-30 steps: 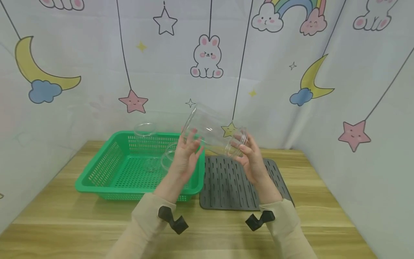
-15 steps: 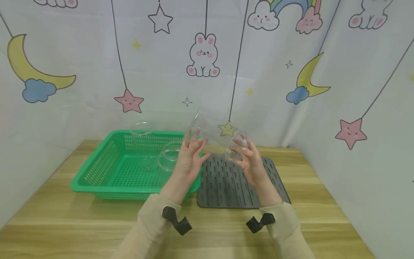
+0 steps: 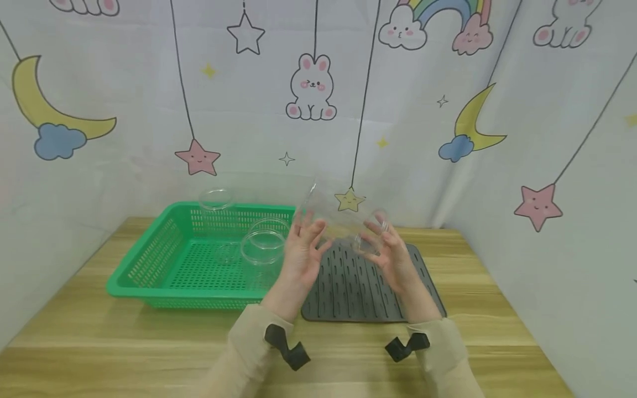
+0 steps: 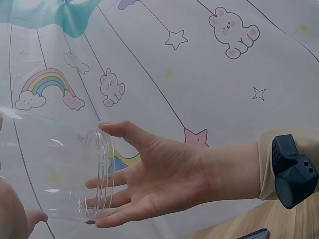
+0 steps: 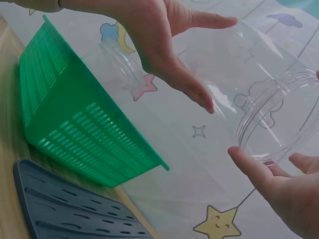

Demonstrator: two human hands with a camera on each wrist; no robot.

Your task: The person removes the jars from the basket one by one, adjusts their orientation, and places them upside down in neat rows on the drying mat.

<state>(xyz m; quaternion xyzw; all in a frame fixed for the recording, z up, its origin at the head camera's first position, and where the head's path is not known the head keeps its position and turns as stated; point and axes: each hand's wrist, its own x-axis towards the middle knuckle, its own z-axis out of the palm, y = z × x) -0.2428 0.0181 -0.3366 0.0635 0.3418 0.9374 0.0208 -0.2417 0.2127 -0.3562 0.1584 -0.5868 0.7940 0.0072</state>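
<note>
A clear plastic jar [image 3: 335, 218] is held tilted between both hands, above the grey mat and in front of the patterned backdrop. My left hand [image 3: 303, 249] grips its upper left end, fingers and thumb spread round the wall. At the lower right, my right hand [image 3: 390, 254] holds the ringed neck by its rim, thumb on one side and fingertips on the other. The left wrist view shows this neck [image 4: 102, 174] close to the right palm. In the right wrist view, the left hand [image 5: 164, 45] spans the other end.
On the left stands a green perforated basket [image 3: 139, 290], with several more clear jars [image 3: 262, 257] inside. A grey slotted drying mat [image 3: 343, 293] lies right of it on the wooden table [image 3: 348, 359]. A printed cloth [image 3: 249, 110] hangs behind.
The jar has come down slightly and to the right, with both hands still on it. The left hand has shifted rightward, nearer the right one. Basket and mat stay put.
</note>
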